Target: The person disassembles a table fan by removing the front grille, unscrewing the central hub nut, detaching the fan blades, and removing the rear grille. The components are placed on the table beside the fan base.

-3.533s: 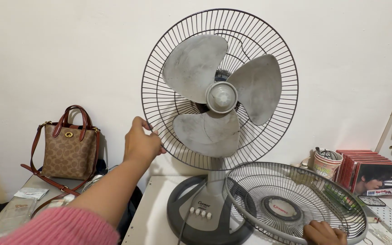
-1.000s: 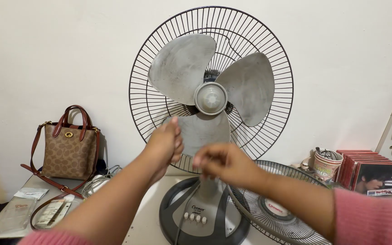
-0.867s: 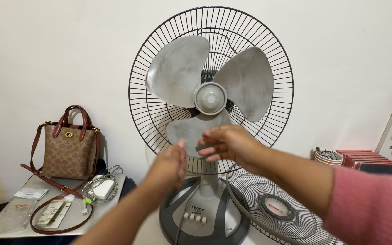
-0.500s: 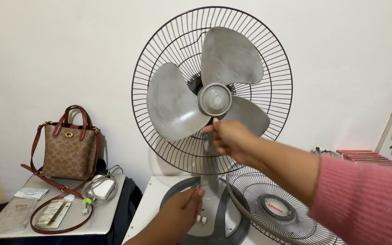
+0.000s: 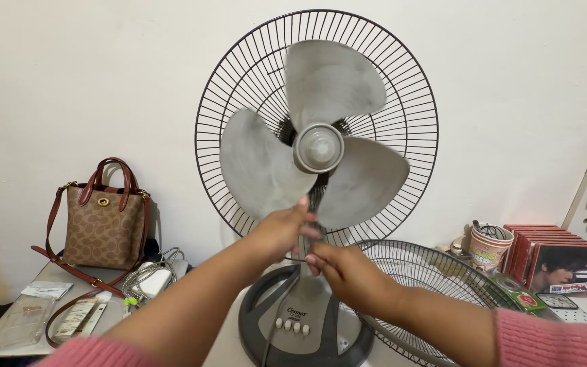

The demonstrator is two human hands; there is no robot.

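Meeting low in front of the desk fan (image 5: pixel 316 170), both hands work at the bottom of its wire rear guard (image 5: pixel 239 81). The left hand (image 5: pixel 281 231) is curled with fingertips pinched at the guard's lower rim, just under the grey blades (image 5: pixel 259 163); the right hand (image 5: pixel 344 272) sits just below and beside it, fingers bent toward the same spot, though whether it actually clamps a wire cannot be told. The fan stands upright on its dark round base (image 5: pixel 266 326), directly beneath the hands, with its front guard (image 5: pixel 436 278) off and lying flat just right of the right wrist.

With the blades bare, a nudge from a knuckle could set them swinging onto the fingers, and a hard pull at the rim could tip the tall head toward the person. The loose guard overhangs near the right forearm, so a sweep of the sleeve might knock it off.

Farther right of the grip, a paper cup (image 5: pixel 490 246) holds what looks like a coiled cord. Well left, a brown handbag (image 5: pixel 103 217) stands closed, contents hidden, near a white charger (image 5: pixel 154 280).
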